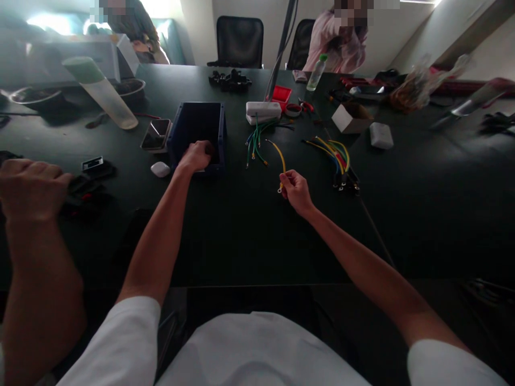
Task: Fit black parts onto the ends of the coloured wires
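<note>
Left of the right fingers (287,180), free table (245,214) reaches the bin (222,131); to their right, a wire bundle (345,155) obstructs.

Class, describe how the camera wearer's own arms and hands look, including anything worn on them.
The left hand and right hand are ungloved, and no watch or band shows at either wrist. The left forearm and right forearm are bare. The left sleeve and right sleeve are short and plain white, without visible markings.
</note>
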{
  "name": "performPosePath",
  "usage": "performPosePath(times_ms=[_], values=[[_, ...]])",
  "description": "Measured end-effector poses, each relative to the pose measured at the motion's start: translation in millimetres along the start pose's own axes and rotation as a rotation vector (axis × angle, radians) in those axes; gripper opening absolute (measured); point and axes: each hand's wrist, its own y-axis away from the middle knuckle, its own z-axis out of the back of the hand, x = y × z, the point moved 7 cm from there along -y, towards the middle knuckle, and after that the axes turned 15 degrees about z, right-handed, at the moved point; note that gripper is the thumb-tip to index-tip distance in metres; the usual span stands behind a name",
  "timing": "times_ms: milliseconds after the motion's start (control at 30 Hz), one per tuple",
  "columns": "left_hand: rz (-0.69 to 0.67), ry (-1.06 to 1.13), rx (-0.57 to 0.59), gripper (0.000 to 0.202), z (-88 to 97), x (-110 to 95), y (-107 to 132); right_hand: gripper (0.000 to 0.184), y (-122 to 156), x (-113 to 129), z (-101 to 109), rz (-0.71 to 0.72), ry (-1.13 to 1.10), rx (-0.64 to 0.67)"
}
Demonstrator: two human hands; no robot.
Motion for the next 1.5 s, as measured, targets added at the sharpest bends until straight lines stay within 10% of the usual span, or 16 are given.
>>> performPosePath(times_ms=[1500], values=[[0.146,0.008,-0.455,0.038,25.5,-14.9,51.1,0.033,6.4,2.5,-1.8,-0.026,-0.296,0.007]])
